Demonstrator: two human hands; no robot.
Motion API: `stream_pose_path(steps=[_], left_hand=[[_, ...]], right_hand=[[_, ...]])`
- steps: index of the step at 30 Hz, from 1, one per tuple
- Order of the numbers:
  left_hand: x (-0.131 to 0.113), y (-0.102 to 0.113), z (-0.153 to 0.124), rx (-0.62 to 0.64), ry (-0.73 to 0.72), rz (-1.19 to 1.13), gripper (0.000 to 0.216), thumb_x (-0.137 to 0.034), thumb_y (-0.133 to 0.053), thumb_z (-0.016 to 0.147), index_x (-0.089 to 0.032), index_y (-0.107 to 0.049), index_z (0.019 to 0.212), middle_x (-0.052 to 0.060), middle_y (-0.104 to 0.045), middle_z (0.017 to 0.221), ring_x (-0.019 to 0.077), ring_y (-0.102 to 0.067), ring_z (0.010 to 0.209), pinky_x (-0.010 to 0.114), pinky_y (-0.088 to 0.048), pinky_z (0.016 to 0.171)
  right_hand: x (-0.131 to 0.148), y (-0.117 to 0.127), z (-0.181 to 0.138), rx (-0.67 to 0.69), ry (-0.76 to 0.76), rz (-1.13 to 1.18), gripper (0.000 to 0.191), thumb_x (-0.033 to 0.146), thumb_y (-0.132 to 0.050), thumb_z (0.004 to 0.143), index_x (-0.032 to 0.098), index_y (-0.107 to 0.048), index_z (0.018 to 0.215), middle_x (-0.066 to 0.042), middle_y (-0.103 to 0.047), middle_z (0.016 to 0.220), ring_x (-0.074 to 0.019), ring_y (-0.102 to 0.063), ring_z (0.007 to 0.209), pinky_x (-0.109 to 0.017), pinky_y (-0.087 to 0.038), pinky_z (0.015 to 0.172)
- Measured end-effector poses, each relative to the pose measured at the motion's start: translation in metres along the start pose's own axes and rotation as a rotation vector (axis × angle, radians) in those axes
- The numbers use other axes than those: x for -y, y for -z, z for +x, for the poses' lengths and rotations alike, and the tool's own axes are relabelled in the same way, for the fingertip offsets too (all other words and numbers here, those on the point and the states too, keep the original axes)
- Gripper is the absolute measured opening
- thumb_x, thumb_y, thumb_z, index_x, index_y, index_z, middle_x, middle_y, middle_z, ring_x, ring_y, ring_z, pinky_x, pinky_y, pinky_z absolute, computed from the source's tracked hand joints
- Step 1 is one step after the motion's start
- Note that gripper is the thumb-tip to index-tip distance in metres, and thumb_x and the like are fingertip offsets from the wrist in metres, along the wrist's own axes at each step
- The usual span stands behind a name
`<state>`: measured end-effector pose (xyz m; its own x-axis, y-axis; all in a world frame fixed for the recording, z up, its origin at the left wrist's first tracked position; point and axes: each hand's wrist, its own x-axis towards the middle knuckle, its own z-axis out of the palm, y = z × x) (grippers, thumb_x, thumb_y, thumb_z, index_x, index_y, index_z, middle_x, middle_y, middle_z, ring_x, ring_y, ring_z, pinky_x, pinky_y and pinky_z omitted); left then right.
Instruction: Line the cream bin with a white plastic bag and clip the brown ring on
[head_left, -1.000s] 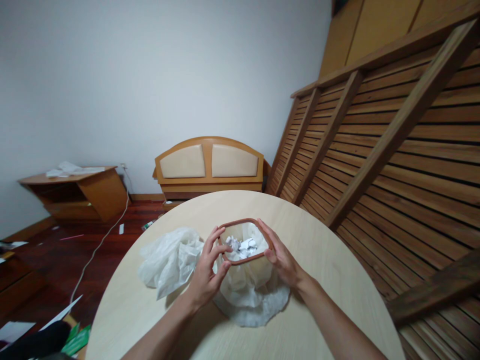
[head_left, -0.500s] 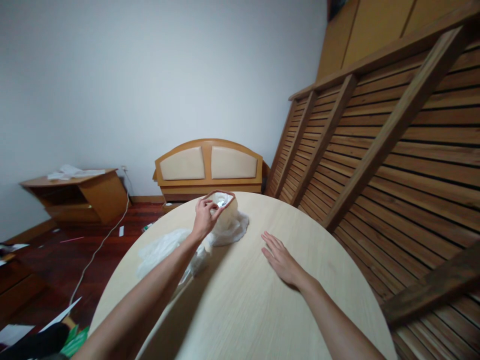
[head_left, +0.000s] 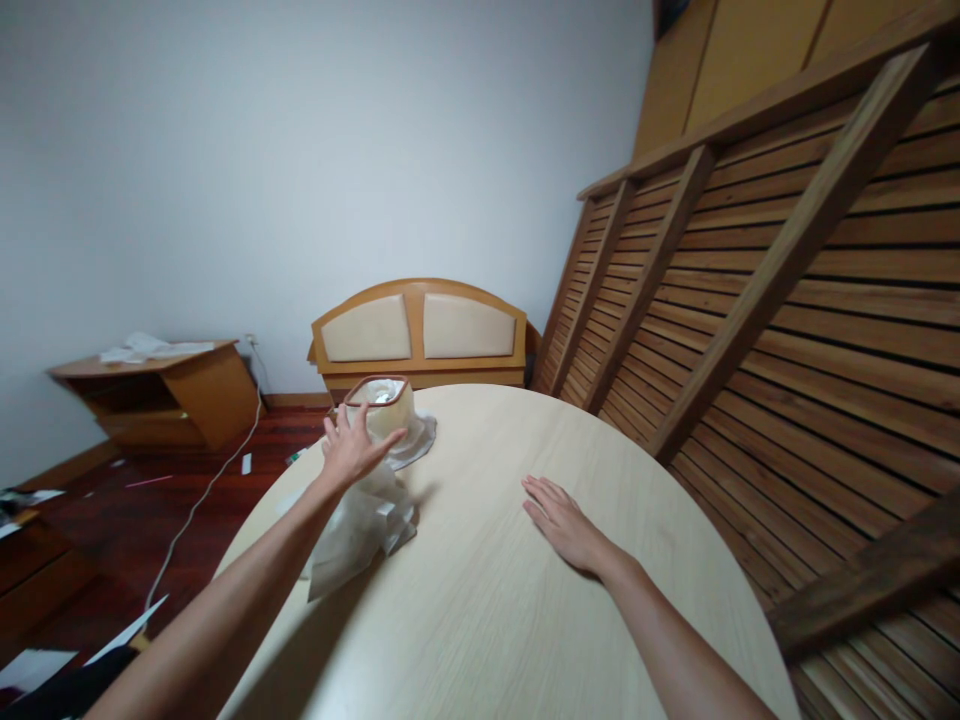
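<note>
A cream container (head_left: 401, 412) with a brown rim stands near the far left edge of the round table (head_left: 480, 620), with white crumpled material inside it. My left hand (head_left: 354, 450) is at its near side, fingers spread; whether the fingertips touch it I cannot tell. Crumpled translucent plastic (head_left: 360, 525) lies under my left wrist. More pale plastic (head_left: 420, 440) shows around the container's base. On the right, my right hand (head_left: 561, 520) rests flat on the tabletop, fingers stretched out, holding nothing.
Beyond the table stands a wooden headboard (head_left: 420, 375) with padded panels. A slatted wooden frame (head_left: 750, 330) leans along the right. To the left are a low cabinet (head_left: 202, 400) with white sheets on top and a cable (head_left: 196, 510) on the floor.
The container has moved left along the table, and the plastic has shifted and bunched up. My left hand has gone from pinching the rim to spread fingers. The right hand stays put.
</note>
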<state>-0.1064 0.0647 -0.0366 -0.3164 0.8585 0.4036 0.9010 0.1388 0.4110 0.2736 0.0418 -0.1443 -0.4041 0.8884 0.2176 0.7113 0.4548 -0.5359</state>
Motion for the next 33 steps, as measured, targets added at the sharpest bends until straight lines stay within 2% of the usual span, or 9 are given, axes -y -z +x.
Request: stream_pose_path(steps=[4,7,12,16,21,24,26,29,33], left_hand=[[0.023,-0.007,-0.063,0.328,0.034,0.268,0.107,-0.078,-0.066,0.068,-0.033,-0.026,0.156,0.018,-0.004,0.168,0.0602,-0.009,0.146,0.078,-0.026,0.102],[0.05,-0.017,-0.085,0.378,-0.004,0.334,0.094,-0.066,-0.065,0.078,-0.03,-0.028,0.156,0.02,-0.009,0.167,0.0559,-0.027,0.143,0.065,-0.039,0.102],[0.083,-0.02,-0.069,0.305,-0.099,0.324,0.05,-0.031,-0.046,0.096,-0.017,-0.046,0.144,0.018,-0.044,0.152,0.0309,-0.059,0.125,0.039,-0.045,0.103],[0.088,-0.012,-0.046,0.28,-0.102,0.335,0.047,-0.026,-0.049,0.093,-0.016,-0.052,0.138,0.017,-0.057,0.14,0.0311,-0.06,0.121,0.04,-0.045,0.102],[0.059,-0.012,-0.039,0.164,-0.084,0.348,0.086,-0.065,-0.063,0.08,-0.015,-0.043,0.147,0.024,-0.037,0.156,0.0527,-0.023,0.145,0.065,-0.027,0.112],[0.021,-0.026,-0.055,0.055,-0.292,0.182,0.072,-0.059,-0.052,0.09,-0.014,-0.044,0.145,0.021,-0.04,0.155,0.0431,-0.029,0.146,0.058,-0.028,0.116],[-0.006,-0.042,-0.072,0.159,-0.47,0.058,0.062,-0.052,-0.047,0.095,-0.015,-0.044,0.145,0.018,-0.039,0.156,0.035,-0.034,0.146,0.052,-0.029,0.119],[-0.037,-0.07,-0.095,0.393,-0.603,-0.005,0.066,-0.049,-0.053,0.092,-0.015,-0.044,0.147,0.019,-0.037,0.158,0.0404,-0.029,0.147,0.056,-0.03,0.118],[-0.051,-0.091,-0.1,0.428,-0.625,-0.031,0.055,-0.05,-0.054,0.091,-0.022,-0.055,0.139,0.016,-0.049,0.149,0.0428,-0.038,0.141,0.062,-0.033,0.113]], right_hand=[[0.007,0.003,0.0,0.085,-0.073,-0.037,0.069,0.061,-0.026,0.101,0.016,-0.046,0.149,-0.011,-0.04,0.159,-0.0268,-0.029,0.15,-0.047,-0.02,0.124],[0.01,0.004,0.0,0.106,-0.085,-0.056,0.069,0.059,-0.025,0.101,0.015,-0.046,0.15,-0.011,-0.04,0.159,-0.0262,-0.029,0.15,-0.045,-0.018,0.124],[0.013,0.005,-0.002,0.089,-0.074,-0.078,0.065,0.057,-0.026,0.102,0.016,-0.049,0.147,-0.011,-0.043,0.157,-0.0254,-0.032,0.149,-0.043,-0.02,0.123],[0.013,0.006,-0.001,0.072,-0.068,-0.107,0.062,0.054,-0.028,0.102,0.016,-0.052,0.144,-0.011,-0.046,0.155,-0.0245,-0.034,0.147,-0.042,-0.022,0.123],[0.011,0.003,0.002,0.056,-0.09,-0.148,0.058,0.053,-0.03,0.102,0.019,-0.053,0.144,-0.009,-0.042,0.158,-0.025,-0.03,0.149,-0.046,-0.018,0.123],[0.013,0.0,0.005,0.06,-0.112,-0.169,0.062,0.057,-0.031,0.101,0.02,-0.046,0.149,-0.009,-0.034,0.162,-0.0263,-0.022,0.153,-0.049,-0.013,0.123],[0.016,-0.001,0.007,0.075,-0.137,-0.203,0.066,0.06,-0.037,0.099,0.02,-0.043,0.151,-0.009,-0.031,0.163,-0.0278,-0.02,0.153,-0.05,-0.012,0.123],[0.024,-0.003,0.014,0.068,-0.181,-0.257,0.067,0.059,-0.048,0.094,0.019,-0.048,0.147,-0.012,-0.039,0.159,-0.0319,-0.029,0.149,-0.051,-0.019,0.121],[0.037,-0.008,0.03,-0.035,-0.192,-0.282,0.055,0.05,-0.051,0.093,0.014,-0.057,0.134,-0.019,-0.054,0.142,-0.0352,-0.046,0.134,-0.051,-0.033,0.111]])
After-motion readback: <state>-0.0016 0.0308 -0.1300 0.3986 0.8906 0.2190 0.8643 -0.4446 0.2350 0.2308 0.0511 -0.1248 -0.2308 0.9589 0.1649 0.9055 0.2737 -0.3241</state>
